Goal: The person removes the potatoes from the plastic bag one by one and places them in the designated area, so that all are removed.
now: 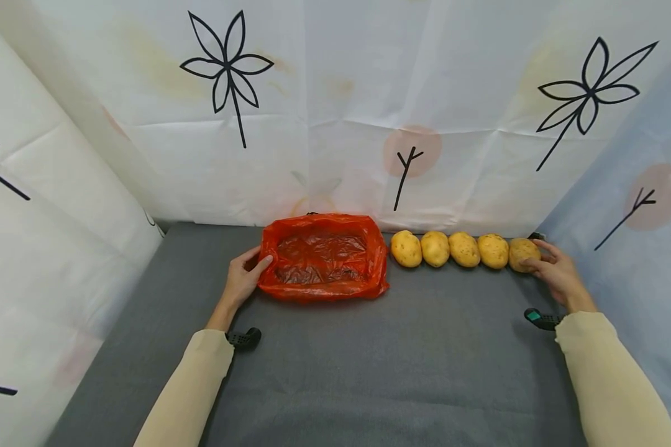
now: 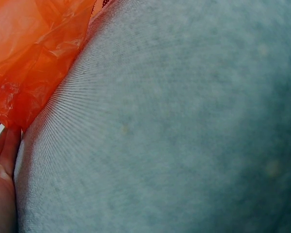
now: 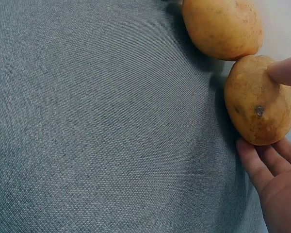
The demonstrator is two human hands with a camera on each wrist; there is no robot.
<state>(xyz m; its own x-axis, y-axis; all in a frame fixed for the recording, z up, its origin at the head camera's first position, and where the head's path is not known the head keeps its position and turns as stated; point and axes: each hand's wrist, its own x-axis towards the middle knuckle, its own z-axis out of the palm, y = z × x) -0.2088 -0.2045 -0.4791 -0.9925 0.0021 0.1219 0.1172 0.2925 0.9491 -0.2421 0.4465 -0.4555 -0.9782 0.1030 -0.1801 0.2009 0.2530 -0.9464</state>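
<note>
A red plastic bag [image 1: 319, 292], spread wide in a rectangular shape with its mouth upward, sits near the back of the table. My left hand [image 1: 241, 276] holds its left edge, thumb on the rim and the other fingers on the outside. In the left wrist view, fingertips [image 2: 10, 145] touch the crinkled plastic [image 2: 34, 68]. Right of the bag, several yellow potatoes stand in a row. The potato [image 1: 522, 254] at the right end is in the grip of my right hand [image 1: 561, 279]. In the right wrist view, thumb and fingers go round that potato [image 3: 252, 99], which touches its neighbour [image 3: 223, 29].
A grey cloth [image 1: 402, 360] covers the table. Along the back hangs a white curtain [image 1: 335, 167] with flower drawings, and a bluish-white one [image 1: 637, 267] borders the right side. The leftmost potato [image 1: 406, 249] lies close to the bag's right edge.
</note>
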